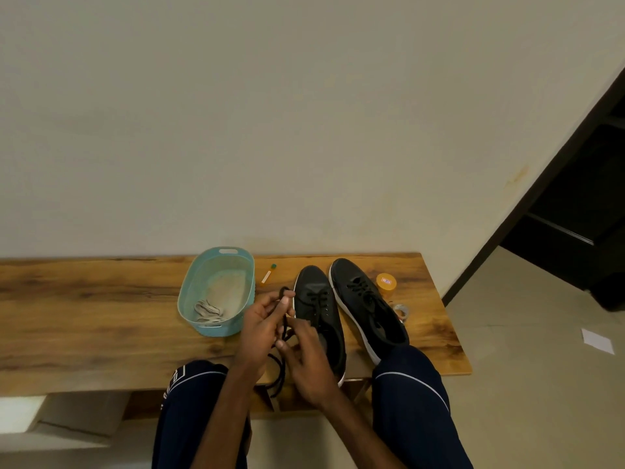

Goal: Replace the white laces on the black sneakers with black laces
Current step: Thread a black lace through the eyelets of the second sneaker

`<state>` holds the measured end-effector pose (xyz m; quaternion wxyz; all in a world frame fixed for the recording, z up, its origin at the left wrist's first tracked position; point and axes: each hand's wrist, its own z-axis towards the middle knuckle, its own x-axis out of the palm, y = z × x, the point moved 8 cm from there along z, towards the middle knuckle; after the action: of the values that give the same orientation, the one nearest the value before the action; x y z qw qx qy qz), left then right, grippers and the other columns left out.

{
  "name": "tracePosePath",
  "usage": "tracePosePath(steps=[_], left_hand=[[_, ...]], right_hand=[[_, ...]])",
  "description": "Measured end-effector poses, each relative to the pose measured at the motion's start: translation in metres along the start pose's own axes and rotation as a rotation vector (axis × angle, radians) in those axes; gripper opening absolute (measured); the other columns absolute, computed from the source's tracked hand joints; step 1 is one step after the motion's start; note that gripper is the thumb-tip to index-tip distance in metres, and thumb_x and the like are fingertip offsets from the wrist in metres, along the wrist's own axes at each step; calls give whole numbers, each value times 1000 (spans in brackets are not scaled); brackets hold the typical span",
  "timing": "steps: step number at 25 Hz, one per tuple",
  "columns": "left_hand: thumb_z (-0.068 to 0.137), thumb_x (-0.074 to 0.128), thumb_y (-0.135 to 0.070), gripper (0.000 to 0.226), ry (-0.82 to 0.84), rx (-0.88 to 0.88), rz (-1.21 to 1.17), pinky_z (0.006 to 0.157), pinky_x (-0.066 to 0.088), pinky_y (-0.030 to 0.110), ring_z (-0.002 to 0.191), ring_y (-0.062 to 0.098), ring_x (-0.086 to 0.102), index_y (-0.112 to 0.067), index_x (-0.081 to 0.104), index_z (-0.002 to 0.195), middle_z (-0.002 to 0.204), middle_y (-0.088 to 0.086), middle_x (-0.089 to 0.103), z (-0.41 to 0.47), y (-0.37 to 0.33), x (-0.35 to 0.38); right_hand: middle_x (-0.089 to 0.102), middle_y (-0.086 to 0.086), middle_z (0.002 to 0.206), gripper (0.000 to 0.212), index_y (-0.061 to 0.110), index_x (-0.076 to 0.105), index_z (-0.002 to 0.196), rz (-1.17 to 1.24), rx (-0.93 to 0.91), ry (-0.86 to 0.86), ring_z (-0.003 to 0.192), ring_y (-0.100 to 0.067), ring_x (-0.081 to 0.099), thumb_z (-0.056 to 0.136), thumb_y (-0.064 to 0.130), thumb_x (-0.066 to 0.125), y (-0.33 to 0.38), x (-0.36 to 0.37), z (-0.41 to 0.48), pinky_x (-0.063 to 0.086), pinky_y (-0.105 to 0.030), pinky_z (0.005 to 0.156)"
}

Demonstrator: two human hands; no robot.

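Two black sneakers with white soles stand side by side on the wooden table [84, 316]. The left sneaker [321, 316] has black lace through its front eyelets. The right sneaker [367, 306] is laced in black. My left hand [262, 328] and my right hand [309, 357] both pinch a black lace [279, 374] just left of the left sneaker; its loop sticks up above my left fingers and its tail hangs over the table's front edge. White laces [208, 313] lie in a blue basket [189, 292].
A small orange tube with a green cap [268, 275] lies between the basket and the sneakers. An orange jar [386, 284] and a roll of clear tape [401, 311] sit right of the sneakers. My knees flank the table's front edge. A dark doorway is at right.
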<state>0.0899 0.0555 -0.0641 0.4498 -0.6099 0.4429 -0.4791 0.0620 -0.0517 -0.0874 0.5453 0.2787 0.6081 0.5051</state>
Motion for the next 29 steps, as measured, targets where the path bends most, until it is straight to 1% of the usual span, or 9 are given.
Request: tracePosePath(steps=[4, 8, 12, 15, 18, 22, 25, 27, 29], left_hand=[[90, 58, -37, 38, -46, 4, -163, 41, 31, 16, 49, 4, 37, -24, 64, 126, 90, 2, 69, 2, -6, -12], [97, 48, -36, 46, -45, -2, -500, 45, 36, 17, 50, 3, 38, -15, 57, 137, 109, 3, 71, 3, -9, -15], [99, 51, -31, 41, -126, 61, -272, 50, 38, 21, 55, 6, 38, -27, 50, 140, 113, 3, 71, 1, -12, -19], [91, 57, -43, 38, -64, -26, -111, 51, 38, 23, 63, 10, 45, -26, 61, 125, 99, 4, 66, -3, -2, -9], [90, 58, -39, 31, 16, -71, 21, 53, 44, 25, 72, 17, 54, -15, 71, 102, 86, 4, 67, -5, 10, 1], [103, 46, -24, 20, -250, -54, -383, 55, 52, 29, 71, 16, 59, -15, 62, 96, 78, -1, 65, 8, 6, -31], [103, 49, -22, 19, -191, 173, 144, 68, 55, 22, 94, 11, 61, -23, 65, 114, 107, -15, 68, 8, -12, -23], [103, 49, -24, 28, 79, 351, 668, 88, 48, 16, 109, -1, 54, -27, 62, 128, 124, -19, 57, 1, -9, 16], [104, 45, -29, 24, 215, 341, 872, 86, 47, 19, 102, -1, 55, -26, 66, 115, 112, -13, 57, -2, 3, 32]], right_hand=[[64, 11, 99, 15, 21, 68, 102, -15, 48, 37, 98, -10, 55, 100, 30, 56, -13, 1, 5, 49, -36, 84], [57, 7, 102, 22, 15, 70, 102, -270, 6, 41, 97, -11, 47, 100, 32, 56, -17, 2, 3, 38, -27, 83], [60, 7, 92, 19, 17, 66, 93, -159, -41, -134, 89, -8, 53, 102, 28, 54, 7, -21, 10, 44, -25, 77], [58, 11, 70, 22, 21, 57, 89, -68, -38, -135, 64, -9, 57, 106, 32, 47, 18, -37, 19, 42, -22, 56], [61, 16, 75, 22, 20, 65, 95, -136, -51, -100, 68, -5, 59, 105, 32, 49, 14, -40, 18, 43, -21, 58], [70, 14, 87, 25, 25, 71, 97, -110, 10, -148, 82, -5, 66, 103, 37, 50, -4, -56, 16, 53, -32, 72], [70, 15, 91, 31, 26, 72, 99, -175, -33, -135, 87, -3, 65, 101, 44, 47, -6, -67, 17, 54, -31, 75], [69, 13, 91, 28, 24, 72, 102, -194, -65, -108, 85, -5, 64, 103, 40, 49, -6, -66, 19, 53, -31, 73], [68, 13, 90, 25, 23, 71, 105, -198, -74, -87, 83, -4, 63, 103, 36, 50, -6, -62, 19, 52, -27, 71]])
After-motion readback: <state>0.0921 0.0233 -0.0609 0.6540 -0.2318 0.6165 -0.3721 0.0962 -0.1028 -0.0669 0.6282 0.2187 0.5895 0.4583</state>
